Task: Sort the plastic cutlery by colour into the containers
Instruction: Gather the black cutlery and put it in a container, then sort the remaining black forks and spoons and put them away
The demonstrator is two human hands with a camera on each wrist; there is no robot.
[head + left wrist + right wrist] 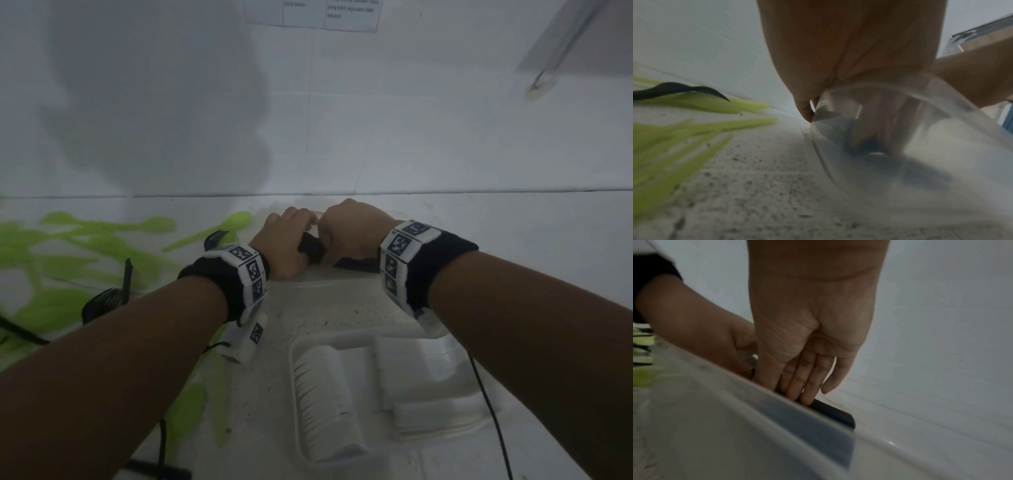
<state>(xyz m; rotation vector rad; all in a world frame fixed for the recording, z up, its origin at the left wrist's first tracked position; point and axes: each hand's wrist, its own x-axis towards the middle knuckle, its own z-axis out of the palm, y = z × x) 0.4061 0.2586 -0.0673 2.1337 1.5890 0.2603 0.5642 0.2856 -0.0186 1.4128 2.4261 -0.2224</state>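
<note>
L hand (285,240) grips black cutlery (311,250) in clear container (900,186), R hand (352,233) presses it w/ straight fingers (809,386), green cutlery (85,240) strewn at left

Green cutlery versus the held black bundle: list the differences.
The green cutlery lies scattered on the table; the black bundle is gathered inside the container. No hand touches the green cutlery; the left hand grips the black bundle, the right hand resting on it. Both are plastic.
</note>
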